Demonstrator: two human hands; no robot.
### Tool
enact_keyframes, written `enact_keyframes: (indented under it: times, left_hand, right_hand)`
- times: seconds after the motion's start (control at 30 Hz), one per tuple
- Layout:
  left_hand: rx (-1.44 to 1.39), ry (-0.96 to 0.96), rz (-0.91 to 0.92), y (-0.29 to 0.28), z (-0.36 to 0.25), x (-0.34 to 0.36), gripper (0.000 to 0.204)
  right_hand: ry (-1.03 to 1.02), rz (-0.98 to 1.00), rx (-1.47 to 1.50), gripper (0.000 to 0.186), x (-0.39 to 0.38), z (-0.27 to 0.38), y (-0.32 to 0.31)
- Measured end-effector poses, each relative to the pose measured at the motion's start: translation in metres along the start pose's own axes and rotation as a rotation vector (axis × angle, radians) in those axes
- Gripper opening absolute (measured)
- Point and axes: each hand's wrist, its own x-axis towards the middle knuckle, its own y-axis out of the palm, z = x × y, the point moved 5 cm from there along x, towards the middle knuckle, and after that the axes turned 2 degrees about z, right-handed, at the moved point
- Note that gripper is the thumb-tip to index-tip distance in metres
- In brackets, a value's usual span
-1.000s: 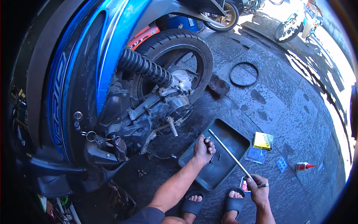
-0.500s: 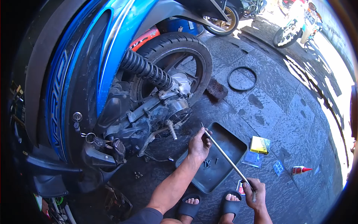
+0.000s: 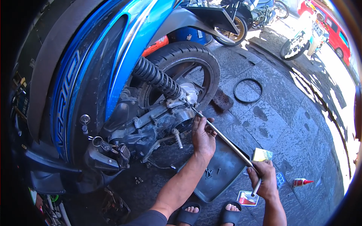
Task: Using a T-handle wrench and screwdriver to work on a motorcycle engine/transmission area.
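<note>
A long metal rod (image 3: 230, 143) runs diagonally from the scooter's rear hub (image 3: 188, 97) toward the lower right, its thin tip at the bolts below the shock absorber (image 3: 157, 78); whether it is seated there I cannot tell. My left hand (image 3: 203, 137) is closed on the rod near that tip. My right hand (image 3: 264, 177) grips its lower end. Beneath the rod is a black tray (image 3: 201, 191) with several bolts (image 3: 209, 173). The blue scooter's bodywork (image 3: 132, 26) fills the left, with its rear wheel (image 3: 203, 52) exposed.
On the tiled floor lie a rubber ring (image 3: 258, 96), dark block (image 3: 222, 101), yellow box (image 3: 263, 153), red-capped tube (image 3: 302, 182), card (image 3: 247, 198) and small bolts (image 3: 138, 180). My sandalled feet (image 3: 230, 214) are at the bottom. Motorbikes (image 3: 303, 41) and a red van (image 3: 333, 28) stand upper right.
Both hands and the rod have moved up from over the tray, bringing the tip to the rear hub. My left hand has closed on the rod. The view has shifted, showing the red van.
</note>
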Motion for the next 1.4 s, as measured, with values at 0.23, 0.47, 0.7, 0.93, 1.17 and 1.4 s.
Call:
enact_keyframes:
  times: [0.23, 0.47, 0.7, 0.93, 1.17, 1.4]
  left_hand:
    - [-0.127, 0.012, -0.016, 0.009, 0.003, 0.008, 0.021]
    - [-0.166, 0.015, -0.016, 0.009, 0.000, 0.010, 0.023]
    - [0.067, -0.127, 0.127, 0.003, 0.023, -0.024, 0.031]
    - [0.579, -0.609, 0.693, -0.012, 0.049, -0.106, 0.046]
    - [0.467, -0.565, 0.561, -0.012, 0.048, -0.116, 0.044]
    - [0.492, -0.498, 0.455, -0.020, 0.031, -0.112, 0.039]
  right_hand:
    - [0.036, 0.075, -0.095, 0.015, 0.035, 0.019, -0.034]
    - [0.050, 0.079, -0.050, 0.015, 0.047, 0.023, -0.038]
    - [0.300, 0.143, 0.222, 0.016, 0.023, 0.018, 0.008]
    - [0.852, 0.291, 1.428, 0.037, -0.034, -0.014, 0.105]
    - [0.302, -0.134, 0.429, 0.041, -0.029, 0.018, 0.019]
    - [-0.005, -0.109, 0.252, 0.003, -0.048, 0.012, 0.030]
